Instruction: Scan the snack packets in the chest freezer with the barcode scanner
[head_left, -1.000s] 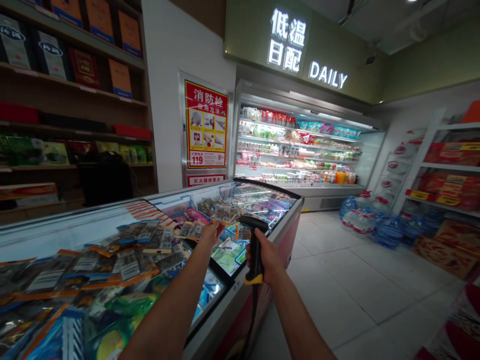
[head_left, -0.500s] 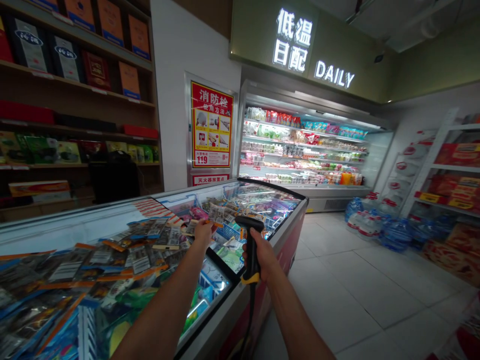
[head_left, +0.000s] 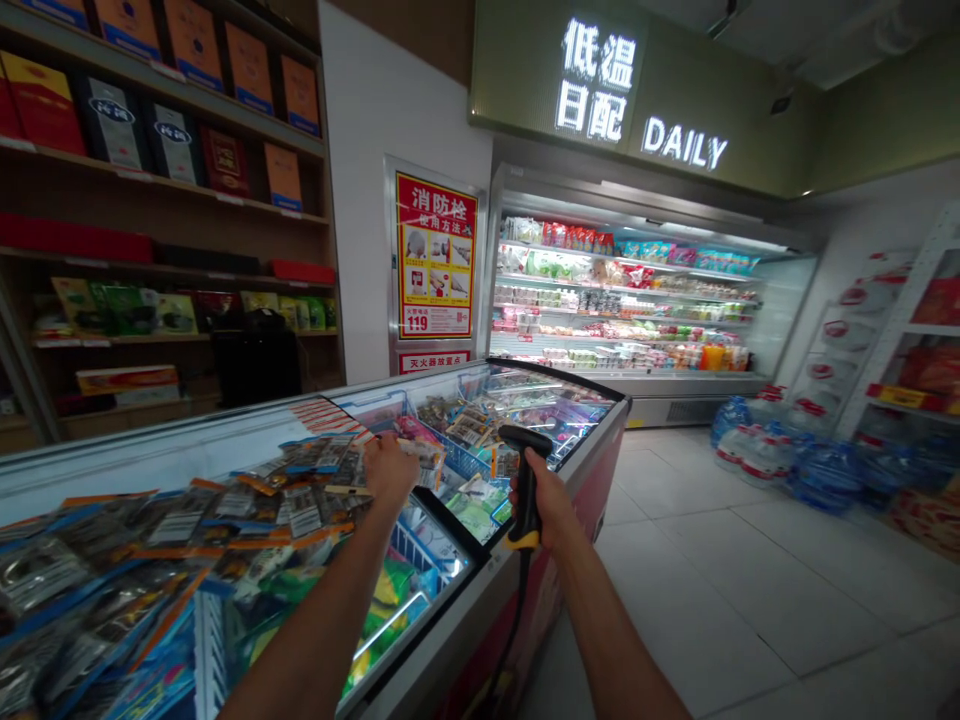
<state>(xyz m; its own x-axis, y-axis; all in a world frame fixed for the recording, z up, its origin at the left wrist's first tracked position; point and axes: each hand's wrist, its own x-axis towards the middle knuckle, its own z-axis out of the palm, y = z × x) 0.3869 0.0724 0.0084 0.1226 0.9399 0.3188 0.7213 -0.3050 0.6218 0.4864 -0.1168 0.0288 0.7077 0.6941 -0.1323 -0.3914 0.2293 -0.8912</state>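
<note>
My right hand (head_left: 546, 492) is wrapped round the grip of a black and yellow barcode scanner (head_left: 528, 480), its head pointing left and its cord hanging down. Over the chest freezer (head_left: 517, 540), my left hand (head_left: 391, 468) is at the right end of a heap of flat packets (head_left: 300, 505) with blue and orange edges. Its fingertips are hidden behind the hand, so I cannot tell whether they grip anything. A pale printed packet (head_left: 430, 462) shows just right of that hand. Past it, more packets (head_left: 469, 430) lie in a blue wire basket (head_left: 463, 458).
A chilled display case (head_left: 637, 380) stands at the back. Shelves with boxes (head_left: 225, 200) line the left wall. Large blue water bottles (head_left: 829, 470) stand on the tiled floor (head_left: 697, 560) at the right. A red notice (head_left: 435, 260) hangs on the wall.
My left hand has moved left from the basket side towards the packet heap. The right hand still holds the scanner, now a little further right. The whole view has shifted slightly.
</note>
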